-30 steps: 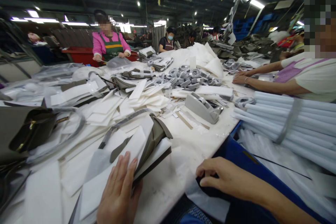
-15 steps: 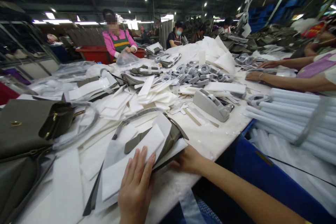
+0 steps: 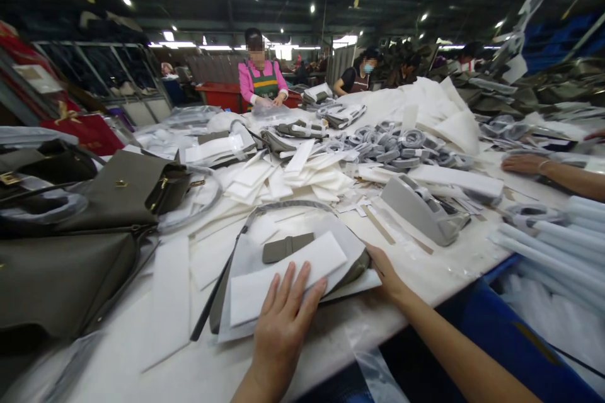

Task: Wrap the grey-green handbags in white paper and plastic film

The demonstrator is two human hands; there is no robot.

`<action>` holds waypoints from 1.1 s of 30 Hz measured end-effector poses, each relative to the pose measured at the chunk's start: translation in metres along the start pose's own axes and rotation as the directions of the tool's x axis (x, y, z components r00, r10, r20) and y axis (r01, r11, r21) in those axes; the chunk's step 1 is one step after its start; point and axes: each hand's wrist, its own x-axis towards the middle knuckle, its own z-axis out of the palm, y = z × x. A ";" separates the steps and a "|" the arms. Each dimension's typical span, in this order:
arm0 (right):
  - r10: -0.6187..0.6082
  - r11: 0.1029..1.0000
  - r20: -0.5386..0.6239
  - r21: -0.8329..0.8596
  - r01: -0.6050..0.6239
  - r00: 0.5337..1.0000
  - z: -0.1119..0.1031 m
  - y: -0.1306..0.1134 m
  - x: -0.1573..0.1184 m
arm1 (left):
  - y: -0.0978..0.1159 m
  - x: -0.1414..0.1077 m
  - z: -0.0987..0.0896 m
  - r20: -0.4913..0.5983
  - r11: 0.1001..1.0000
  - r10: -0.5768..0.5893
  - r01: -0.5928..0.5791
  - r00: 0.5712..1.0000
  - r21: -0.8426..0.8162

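An olive bag lies on the white table, partly covered by thin white sheeting, with its wrapped handle arching behind it. On top rests a white foam strip, below an olive strap tab. My left hand lies flat on the foam strip, fingers spread. My right hand is at the bag's right end, its fingers partly hidden behind the edge, where it grips the bag.
Olive handbags fill the left side. Foam strips and grey wrapped rolls pile up behind. A grey tape dispenser stands right, above a blue bin. Another person's hand is far right.
The view has swung left. My right hand has come up from beneath the bag's right end to its side. The bag's flap and tab now lie flatter, and my left hand stays on the foam.
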 end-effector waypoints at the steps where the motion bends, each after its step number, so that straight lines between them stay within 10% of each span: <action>1: 0.092 0.996 -0.074 0.018 -0.091 0.993 -0.008 -0.001 0.000 | 0.002 -0.001 0.002 -0.018 1.000 0.008 -0.008 1.000 0.011; 6: 0.372 0.922 -0.312 0.234 -0.309 0.874 -0.045 -0.028 0.008 | 0.016 -0.003 0.014 -0.041 0.999 0.028 -0.026 0.999 0.045; 11: 0.141 0.990 -0.028 -0.003 -0.142 0.990 -0.040 -0.056 0.049 | 0.024 -0.003 0.015 -0.016 0.996 0.030 -0.029 0.999 0.084; 18: 0.002 0.983 0.251 -0.178 0.044 0.968 -0.011 -0.079 0.098 | 0.019 -0.012 0.008 -0.059 0.996 0.048 -0.044 0.997 0.078; 26: -0.260 0.910 0.535 -0.143 0.389 0.804 -0.017 -0.083 0.014 | 0.018 -0.012 0.000 0.083 0.995 0.049 -0.056 0.995 0.085; 33: -0.259 0.886 0.517 -0.210 0.414 0.816 -0.005 -0.054 -0.014 | 0.022 -0.005 -0.001 0.135 0.985 0.064 -0.085 0.989 0.153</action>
